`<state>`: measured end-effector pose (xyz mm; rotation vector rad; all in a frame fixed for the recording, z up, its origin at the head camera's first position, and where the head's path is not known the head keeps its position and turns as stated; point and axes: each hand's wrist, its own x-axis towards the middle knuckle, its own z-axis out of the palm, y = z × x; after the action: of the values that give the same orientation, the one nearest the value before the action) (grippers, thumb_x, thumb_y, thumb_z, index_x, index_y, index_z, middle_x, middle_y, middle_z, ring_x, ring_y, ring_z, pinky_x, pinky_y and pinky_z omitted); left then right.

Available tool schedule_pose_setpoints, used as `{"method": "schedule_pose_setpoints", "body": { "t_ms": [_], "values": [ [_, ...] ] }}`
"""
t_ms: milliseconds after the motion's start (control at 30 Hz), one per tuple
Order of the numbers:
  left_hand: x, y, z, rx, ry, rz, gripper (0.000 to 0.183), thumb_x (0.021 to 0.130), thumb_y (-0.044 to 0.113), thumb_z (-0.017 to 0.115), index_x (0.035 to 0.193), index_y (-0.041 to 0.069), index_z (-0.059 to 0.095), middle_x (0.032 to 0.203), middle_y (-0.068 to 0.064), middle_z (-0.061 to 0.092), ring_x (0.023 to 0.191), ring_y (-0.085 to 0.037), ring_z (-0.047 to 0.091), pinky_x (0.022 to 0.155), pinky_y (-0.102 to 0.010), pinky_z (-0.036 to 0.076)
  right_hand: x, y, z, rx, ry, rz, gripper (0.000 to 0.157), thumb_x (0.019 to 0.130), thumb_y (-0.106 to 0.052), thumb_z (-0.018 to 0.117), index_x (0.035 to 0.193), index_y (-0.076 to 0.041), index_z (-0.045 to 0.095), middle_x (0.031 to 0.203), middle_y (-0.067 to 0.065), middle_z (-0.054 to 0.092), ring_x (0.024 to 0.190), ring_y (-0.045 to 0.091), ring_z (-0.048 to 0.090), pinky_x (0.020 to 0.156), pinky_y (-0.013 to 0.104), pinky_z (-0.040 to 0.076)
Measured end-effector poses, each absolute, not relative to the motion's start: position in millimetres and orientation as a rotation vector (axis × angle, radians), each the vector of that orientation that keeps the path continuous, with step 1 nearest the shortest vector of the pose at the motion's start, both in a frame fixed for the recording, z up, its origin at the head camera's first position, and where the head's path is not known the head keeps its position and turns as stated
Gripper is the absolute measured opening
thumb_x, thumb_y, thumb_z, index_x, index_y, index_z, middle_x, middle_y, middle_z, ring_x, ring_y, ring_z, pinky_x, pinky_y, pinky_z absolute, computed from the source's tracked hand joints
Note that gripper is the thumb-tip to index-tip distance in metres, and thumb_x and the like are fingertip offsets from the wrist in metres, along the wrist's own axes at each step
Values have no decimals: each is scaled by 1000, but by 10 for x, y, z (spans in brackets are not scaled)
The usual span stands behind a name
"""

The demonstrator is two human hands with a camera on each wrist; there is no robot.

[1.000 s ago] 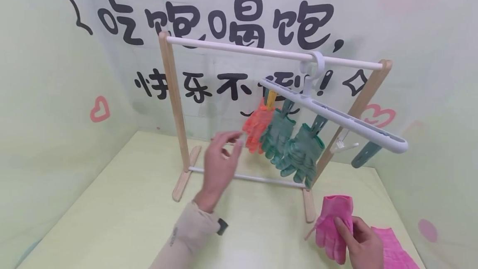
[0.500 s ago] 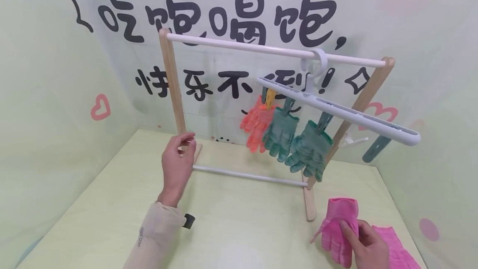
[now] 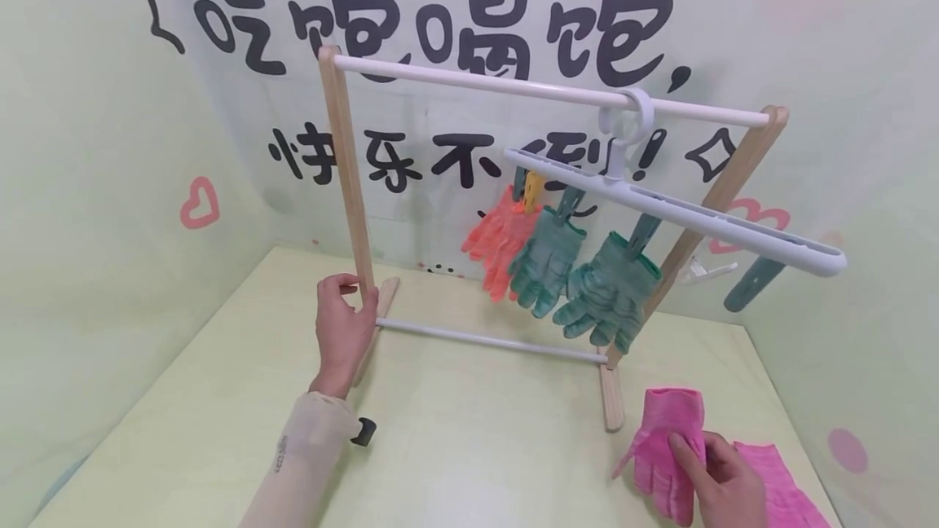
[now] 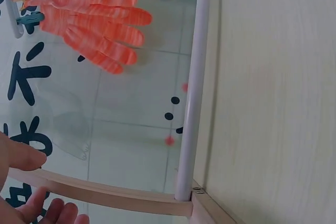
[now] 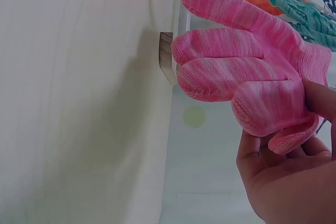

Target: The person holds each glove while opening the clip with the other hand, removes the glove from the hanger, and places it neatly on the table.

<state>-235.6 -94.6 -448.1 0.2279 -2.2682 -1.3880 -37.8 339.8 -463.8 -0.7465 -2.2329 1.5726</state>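
Note:
My right hand (image 3: 722,479) pinches a pink knit glove (image 3: 669,442) by its cuff half, thumb on the front; in the right wrist view the glove's fingers (image 5: 220,80) spread toward the left. My left hand (image 3: 343,332) is at the lower left wooden post (image 3: 348,186) of a small drying rack. In the left wrist view, the post (image 4: 105,192) runs between its thumb and its fingertips, and a narrow gap shows beside the thumb. A second pink glove (image 3: 778,483) lies on the table behind the right hand, partly hidden.
From the rack's white top bar (image 3: 477,81) hangs a lilac clip hanger (image 3: 697,214). Orange gloves (image 3: 501,239) and green gloves (image 3: 605,292) dangle from its clips. One green clip (image 3: 753,283) at the near end holds nothing. The pale table (image 3: 469,430) meets walls behind and at the sides.
My left hand has moved left, away from the hanging gloves, to the rack's left post. The hanger has swung slightly. My right hand keeps its hold on the pink glove.

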Motion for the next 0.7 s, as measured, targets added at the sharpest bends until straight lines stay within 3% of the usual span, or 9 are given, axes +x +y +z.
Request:
{"method": "schedule_pose_setpoints", "body": {
  "t_ms": [233, 467, 600, 700],
  "values": [
    [-2483, -988, -4609, 190, -2350, -1439, 39, 101, 26, 55, 135, 8, 48, 130, -13, 56, 116, -31, 56, 92, -40, 41, -357, 3441, -4700, -762, -2223, 1621, 21, 86, -24, 78, 95, -6, 73, 68, -13, 70, 63, 0, 61, 58, 15, 49],
    [-2574, -1007, -4676, 139, -2380, -1387, 33, 104, 25, 50, 127, 3, 58, 123, -17, 64, 99, -31, 61, 81, -34, 47, -346, 3443, -4757, -804, -2302, 1542, 21, 87, -27, 77, 94, -8, 74, 65, -14, 67, 60, -1, 57, 56, 15, 48],
    [-2599, -1007, -4683, 140, -2384, -1370, 31, 104, 22, 50, 128, 5, 62, 122, -17, 69, 101, -32, 67, 76, -35, 52, -336, 3466, -4788, -804, -2274, 1572, 19, 87, -26, 77, 92, -8, 73, 64, -14, 67, 60, 0, 57, 56, 16, 47],
    [-2609, -1007, -4692, 140, -2408, -1365, 31, 104, 21, 50, 128, 6, 62, 123, -17, 70, 110, -32, 68, 80, -41, 55, -324, 3499, -4813, -796, -2261, 1610, 17, 87, -25, 77, 91, -9, 74, 65, -13, 68, 59, 0, 57, 54, 17, 46]
  ]
}}
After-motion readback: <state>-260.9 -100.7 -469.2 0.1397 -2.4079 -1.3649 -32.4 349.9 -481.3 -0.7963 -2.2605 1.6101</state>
